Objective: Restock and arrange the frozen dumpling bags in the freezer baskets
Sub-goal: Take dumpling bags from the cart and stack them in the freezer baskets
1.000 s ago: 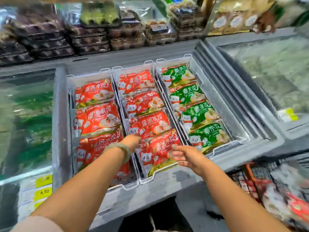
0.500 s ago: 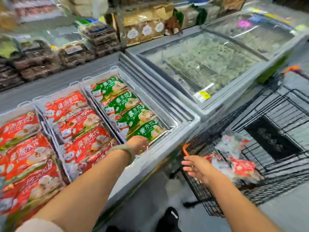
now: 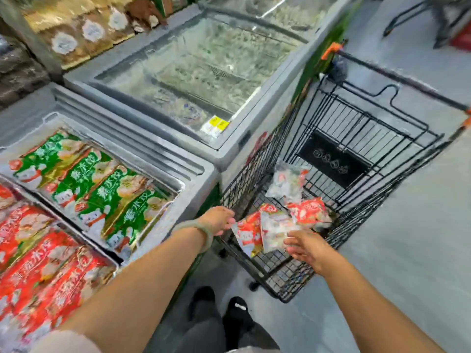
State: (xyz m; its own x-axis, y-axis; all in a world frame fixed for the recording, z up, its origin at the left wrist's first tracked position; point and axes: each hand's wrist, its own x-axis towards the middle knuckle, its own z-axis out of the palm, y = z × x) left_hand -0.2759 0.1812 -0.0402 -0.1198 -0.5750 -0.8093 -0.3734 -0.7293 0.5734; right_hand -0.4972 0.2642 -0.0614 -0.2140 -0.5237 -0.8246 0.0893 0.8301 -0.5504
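The open freezer holds white baskets point(image 3: 175, 184): a row of green dumpling bags point(image 3: 102, 189) and rows of red dumpling bags point(image 3: 43, 266) to their left. In the black wire cart point(image 3: 356, 138) lie several loose bags: a red dumpling bag point(image 3: 246, 234) leaning in the near corner, a pale bag point(image 3: 276, 229) beside it, another red bag point(image 3: 307, 212) and a clear bag point(image 3: 286, 183). My left hand point(image 3: 218, 220) is at the cart's near rim, fingertips touching the leaning red bag's top corner. My right hand point(image 3: 307, 247) hovers with fingers spread at the pale bag's edge.
A second chest freezer point(image 3: 204, 72) with a shut glass lid and yellow price tags point(image 3: 216, 123) stands behind the cart. Shelves of packaged goods point(image 3: 76, 39) run along the back. Grey floor point(image 3: 407, 250) lies to the right; my shoes point(image 3: 221, 307) are below.
My view has swung right from the freezer baskets to the cart. My left hand left the freezer edge for the cart rim, and my right hand has reached into the cart over the bags.
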